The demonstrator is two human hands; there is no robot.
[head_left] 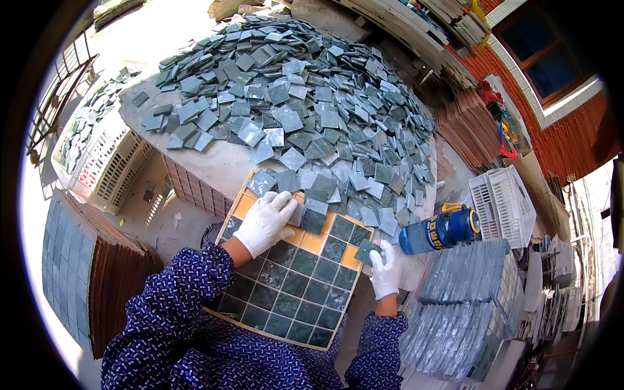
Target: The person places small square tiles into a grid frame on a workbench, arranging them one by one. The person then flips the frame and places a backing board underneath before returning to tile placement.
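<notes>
A square tray [313, 243] with an orange base tilts across my lap, its lower part filled with rows of dark green stone tiles [302, 262]. Orange base shows in the upper rows and at one cell by the right edge. My left hand [263, 226], in a white glove, lies over the tray's upper left with fingers stretched and apart, their tips beside a grey tile [298, 214]. At the right edge, my gloved right hand [386, 273] pinches a green tile [368, 252] between thumb and fingers. Several loose tiles [314, 216] overlap the tray's far edge.
Beyond the tray, a large heap of loose tiles [286, 117] covers a table [214, 170]. A blue bottle [439, 229] lies right of the tray. Wrapped tile stacks [461, 305] and a white crate [504, 205] stand right; stacked tile sheets [68, 266] and another crate [107, 166] stand left.
</notes>
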